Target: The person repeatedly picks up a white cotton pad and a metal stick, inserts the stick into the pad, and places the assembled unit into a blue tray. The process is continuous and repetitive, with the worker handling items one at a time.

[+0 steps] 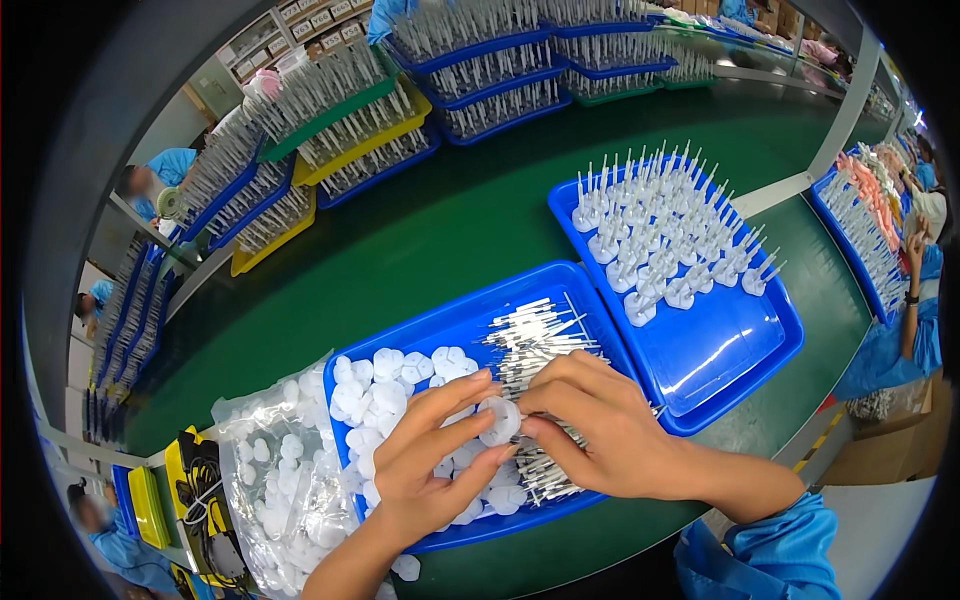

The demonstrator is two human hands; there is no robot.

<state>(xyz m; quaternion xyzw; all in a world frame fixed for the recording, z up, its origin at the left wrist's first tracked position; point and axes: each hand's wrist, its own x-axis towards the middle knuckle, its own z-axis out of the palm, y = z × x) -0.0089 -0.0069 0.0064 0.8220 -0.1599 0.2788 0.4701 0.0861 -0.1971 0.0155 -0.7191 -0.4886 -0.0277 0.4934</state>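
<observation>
Above the near blue tray [400, 338], my left hand [425, 455] grips a translucent white, round plastic piece [499, 421] between its fingers and thumb. My right hand [600, 425] is closed in a pinch at the right edge of that piece; what its fingertips hold is hidden. Loose white plastic pieces [385, 398] with lobed edges fill the tray's left part. Thin white and metal rods [535, 345] lie heaped in its right part, partly under my right hand.
A second blue tray [715, 365] beside it holds upright assembled pieces [650, 235]. Left stands a clear plastic bag [290, 480] of white pieces, near black cables [207, 500]. Stacked trays of rods [470, 90] line the green table's [460, 210] far side. Another person's arm [912, 290] is at right.
</observation>
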